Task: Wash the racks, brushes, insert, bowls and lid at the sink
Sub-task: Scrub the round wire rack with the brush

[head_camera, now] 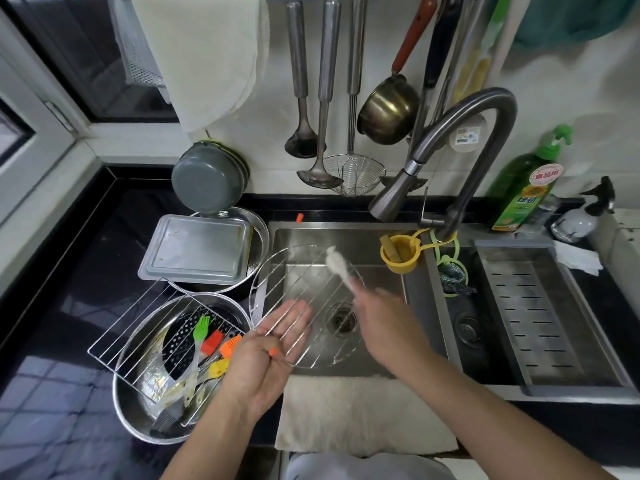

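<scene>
A round wire rack is tilted over the steel sink. My left hand lies palm up under its near edge with straight fingers and supports it. My right hand grips a white scrub brush whose head lies on the rack's wires; it is blurred. On the left counter a rectangular wire rack leans on a large steel bowl holding a perforated insert and several silicone brushes. Behind it a flat metal lid covers another bowl.
The faucet arches over the sink's back right. A yellow cup hangs on the divider, with a drain tray in the right basin. A grey pot, a green soap bottle and hanging utensils line the wall. A white towel covers the front edge.
</scene>
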A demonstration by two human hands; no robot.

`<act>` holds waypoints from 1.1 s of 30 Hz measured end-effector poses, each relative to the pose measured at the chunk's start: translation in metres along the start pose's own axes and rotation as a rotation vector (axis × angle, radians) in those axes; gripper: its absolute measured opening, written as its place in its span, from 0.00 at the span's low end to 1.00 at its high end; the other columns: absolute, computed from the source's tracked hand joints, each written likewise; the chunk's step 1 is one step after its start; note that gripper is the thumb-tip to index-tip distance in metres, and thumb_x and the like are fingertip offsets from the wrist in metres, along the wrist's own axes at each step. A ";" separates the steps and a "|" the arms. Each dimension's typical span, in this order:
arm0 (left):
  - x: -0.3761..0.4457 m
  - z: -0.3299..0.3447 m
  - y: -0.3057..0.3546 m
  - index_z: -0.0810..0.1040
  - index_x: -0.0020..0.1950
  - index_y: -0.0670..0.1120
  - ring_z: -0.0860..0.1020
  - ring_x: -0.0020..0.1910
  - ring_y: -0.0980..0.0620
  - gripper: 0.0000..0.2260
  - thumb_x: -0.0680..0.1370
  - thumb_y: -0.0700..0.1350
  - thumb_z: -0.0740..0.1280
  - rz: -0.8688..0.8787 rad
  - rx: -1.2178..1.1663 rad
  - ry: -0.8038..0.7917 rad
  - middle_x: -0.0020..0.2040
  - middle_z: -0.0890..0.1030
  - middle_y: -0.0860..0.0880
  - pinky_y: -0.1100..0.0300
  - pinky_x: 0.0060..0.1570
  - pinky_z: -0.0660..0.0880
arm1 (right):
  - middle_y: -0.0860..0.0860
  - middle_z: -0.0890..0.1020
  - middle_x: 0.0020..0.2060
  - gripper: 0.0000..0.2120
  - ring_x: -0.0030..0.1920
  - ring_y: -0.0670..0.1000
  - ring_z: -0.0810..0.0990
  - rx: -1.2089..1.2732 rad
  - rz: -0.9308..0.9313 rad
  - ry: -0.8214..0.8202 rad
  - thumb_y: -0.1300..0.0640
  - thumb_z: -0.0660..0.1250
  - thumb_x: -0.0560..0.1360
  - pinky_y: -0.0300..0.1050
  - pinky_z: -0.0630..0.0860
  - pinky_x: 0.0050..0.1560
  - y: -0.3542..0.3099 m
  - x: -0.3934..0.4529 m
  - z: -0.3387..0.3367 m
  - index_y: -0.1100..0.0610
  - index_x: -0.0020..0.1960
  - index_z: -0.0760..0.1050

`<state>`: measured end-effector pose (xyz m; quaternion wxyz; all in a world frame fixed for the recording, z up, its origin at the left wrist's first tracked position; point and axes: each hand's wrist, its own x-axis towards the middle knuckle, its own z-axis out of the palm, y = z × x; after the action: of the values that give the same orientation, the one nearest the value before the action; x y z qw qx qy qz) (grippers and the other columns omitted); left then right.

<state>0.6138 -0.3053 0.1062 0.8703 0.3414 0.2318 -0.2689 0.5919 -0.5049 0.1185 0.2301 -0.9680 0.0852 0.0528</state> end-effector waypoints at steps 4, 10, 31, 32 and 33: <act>0.003 0.000 0.000 0.74 0.71 0.35 0.81 0.65 0.42 0.38 0.63 0.21 0.47 0.014 -0.020 0.017 0.67 0.81 0.37 0.50 0.63 0.79 | 0.48 0.75 0.47 0.30 0.41 0.47 0.77 0.063 -0.110 -0.154 0.60 0.58 0.84 0.45 0.79 0.39 -0.019 -0.022 0.012 0.41 0.80 0.53; 0.002 0.000 -0.001 0.74 0.71 0.35 0.81 0.65 0.41 0.38 0.63 0.22 0.48 0.009 0.005 0.016 0.66 0.81 0.37 0.49 0.62 0.79 | 0.51 0.78 0.54 0.30 0.46 0.50 0.80 -0.020 0.069 -0.035 0.60 0.60 0.83 0.45 0.80 0.42 0.001 -0.007 0.009 0.44 0.80 0.52; 0.025 -0.010 0.018 0.73 0.72 0.34 0.80 0.65 0.37 0.24 0.80 0.27 0.47 0.152 -0.421 0.172 0.65 0.81 0.34 0.46 0.58 0.82 | 0.43 0.75 0.52 0.25 0.45 0.45 0.77 0.192 -0.166 -0.183 0.51 0.54 0.86 0.42 0.78 0.44 0.001 -0.064 0.024 0.36 0.80 0.52; 0.025 -0.011 0.020 0.72 0.72 0.34 0.80 0.65 0.36 0.25 0.78 0.26 0.47 0.151 -0.429 0.175 0.64 0.81 0.34 0.46 0.58 0.82 | 0.41 0.74 0.48 0.25 0.42 0.44 0.75 0.181 -0.130 -0.131 0.51 0.54 0.86 0.39 0.75 0.40 0.012 -0.057 0.024 0.35 0.79 0.52; 0.024 -0.009 0.020 0.72 0.72 0.34 0.81 0.65 0.36 0.28 0.75 0.25 0.48 0.150 -0.430 0.160 0.65 0.81 0.34 0.46 0.58 0.82 | 0.40 0.72 0.44 0.25 0.40 0.44 0.74 0.181 -0.065 -0.087 0.51 0.55 0.86 0.37 0.73 0.37 0.021 -0.049 0.022 0.35 0.79 0.53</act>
<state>0.6424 -0.2939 0.0957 0.9194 0.1848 0.3258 -0.1199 0.5383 -0.5063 0.0968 0.3218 -0.9422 0.0482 0.0795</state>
